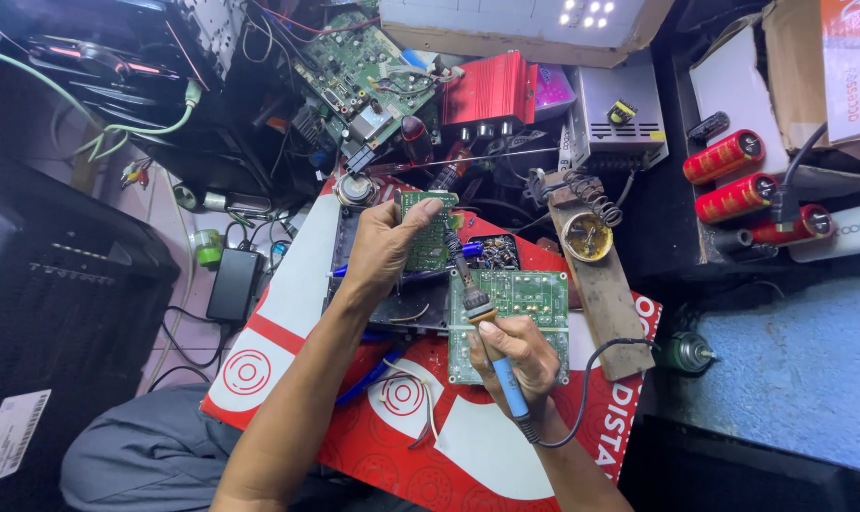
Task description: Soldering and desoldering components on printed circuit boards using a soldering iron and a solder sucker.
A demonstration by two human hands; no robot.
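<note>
Two hands are engaged: the left hand [380, 245] is closed on a small green circuit board [424, 230], held tilted above the red mat [468, 455]; the right hand [520, 360] is clamped around a blue-handled soldering iron [482, 318]. The tip is best kept steady against one joint only.

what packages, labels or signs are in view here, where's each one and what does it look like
Printed board: under the work, red with white rings and lettering.
Cardboard box: top right, brown with a white and orange label.
Sticker: bottom left on the black case, white rectangle.
White pack: right edge, flat, grey print.
</note>
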